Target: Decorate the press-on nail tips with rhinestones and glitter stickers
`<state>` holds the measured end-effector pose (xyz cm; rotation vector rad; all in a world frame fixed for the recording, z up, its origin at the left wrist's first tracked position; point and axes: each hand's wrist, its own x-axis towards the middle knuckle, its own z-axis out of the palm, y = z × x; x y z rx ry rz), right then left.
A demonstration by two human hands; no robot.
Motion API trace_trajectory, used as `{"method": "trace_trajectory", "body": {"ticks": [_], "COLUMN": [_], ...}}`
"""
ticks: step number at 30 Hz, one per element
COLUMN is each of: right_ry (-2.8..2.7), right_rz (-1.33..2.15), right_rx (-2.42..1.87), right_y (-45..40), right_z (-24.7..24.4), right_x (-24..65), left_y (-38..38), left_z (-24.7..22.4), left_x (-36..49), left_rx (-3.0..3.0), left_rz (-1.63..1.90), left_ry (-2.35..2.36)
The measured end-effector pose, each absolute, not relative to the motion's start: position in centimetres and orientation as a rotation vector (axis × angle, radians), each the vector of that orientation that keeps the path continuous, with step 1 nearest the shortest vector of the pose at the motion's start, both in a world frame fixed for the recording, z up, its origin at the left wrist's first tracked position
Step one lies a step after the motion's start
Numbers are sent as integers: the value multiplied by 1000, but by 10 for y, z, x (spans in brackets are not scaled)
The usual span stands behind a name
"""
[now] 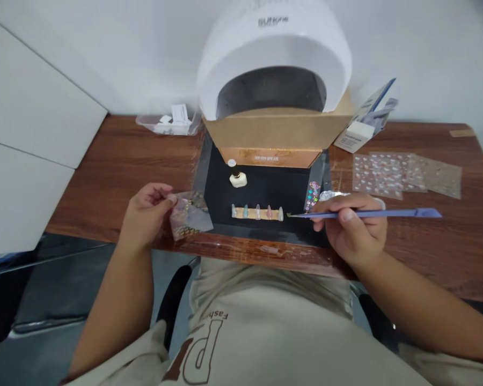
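My right hand [354, 228] is closed on purple tweezers [402, 213], held almost level. At their tip is a tiny gold-coloured piece [288, 215], just right of a row of false nails [258, 212]. These nails, in pale, blue and pink tones, stand on a tan strip [249, 213] lying on a black mat [265, 187]. On the left, my left hand [145, 212] pinches the edge of a clear plastic sheet [191, 214] bearing small gold decorations. A small polish bottle [238, 177] with a cream body stands behind the nails.
A white nail lamp [273, 48] rests on a cardboard box [273, 128] at the back. Sticker sheets [386, 171] lie to the right, near a white box [354, 136]. A clear tray [169, 126] sits back left. Colourful star decorations [313, 195] lie near my right hand.
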<state>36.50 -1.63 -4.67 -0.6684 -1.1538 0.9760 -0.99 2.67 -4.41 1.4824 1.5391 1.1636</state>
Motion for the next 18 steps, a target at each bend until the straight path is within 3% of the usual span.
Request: {"method": "trace_trajectory", "body": {"ticks": [3, 6, 9, 15, 18], "right_ry": [-1213, -1268, -1264, -1311, -1324], "right_rz": [1008, 1022, 1016, 1030, 1036], "right_rx": [-747, -824, -887, -999, -1039], "right_y": [-18, -22, -23, -22, -23], "right_z": [-53, -58, -60, -65, -67], "right_x": [363, 360, 359, 359, 361], "left_y": [31, 22, 10, 20, 31], "left_z": [-55, -37, -4, 22, 11], "left_x": [-21, -9, 25, 97, 118], "left_rx": [1638, 1774, 2243, 2691, 2721], "left_rz": [1152, 1199, 828, 395, 238], "left_ry": [1631, 1727, 1977, 1124, 992]}}
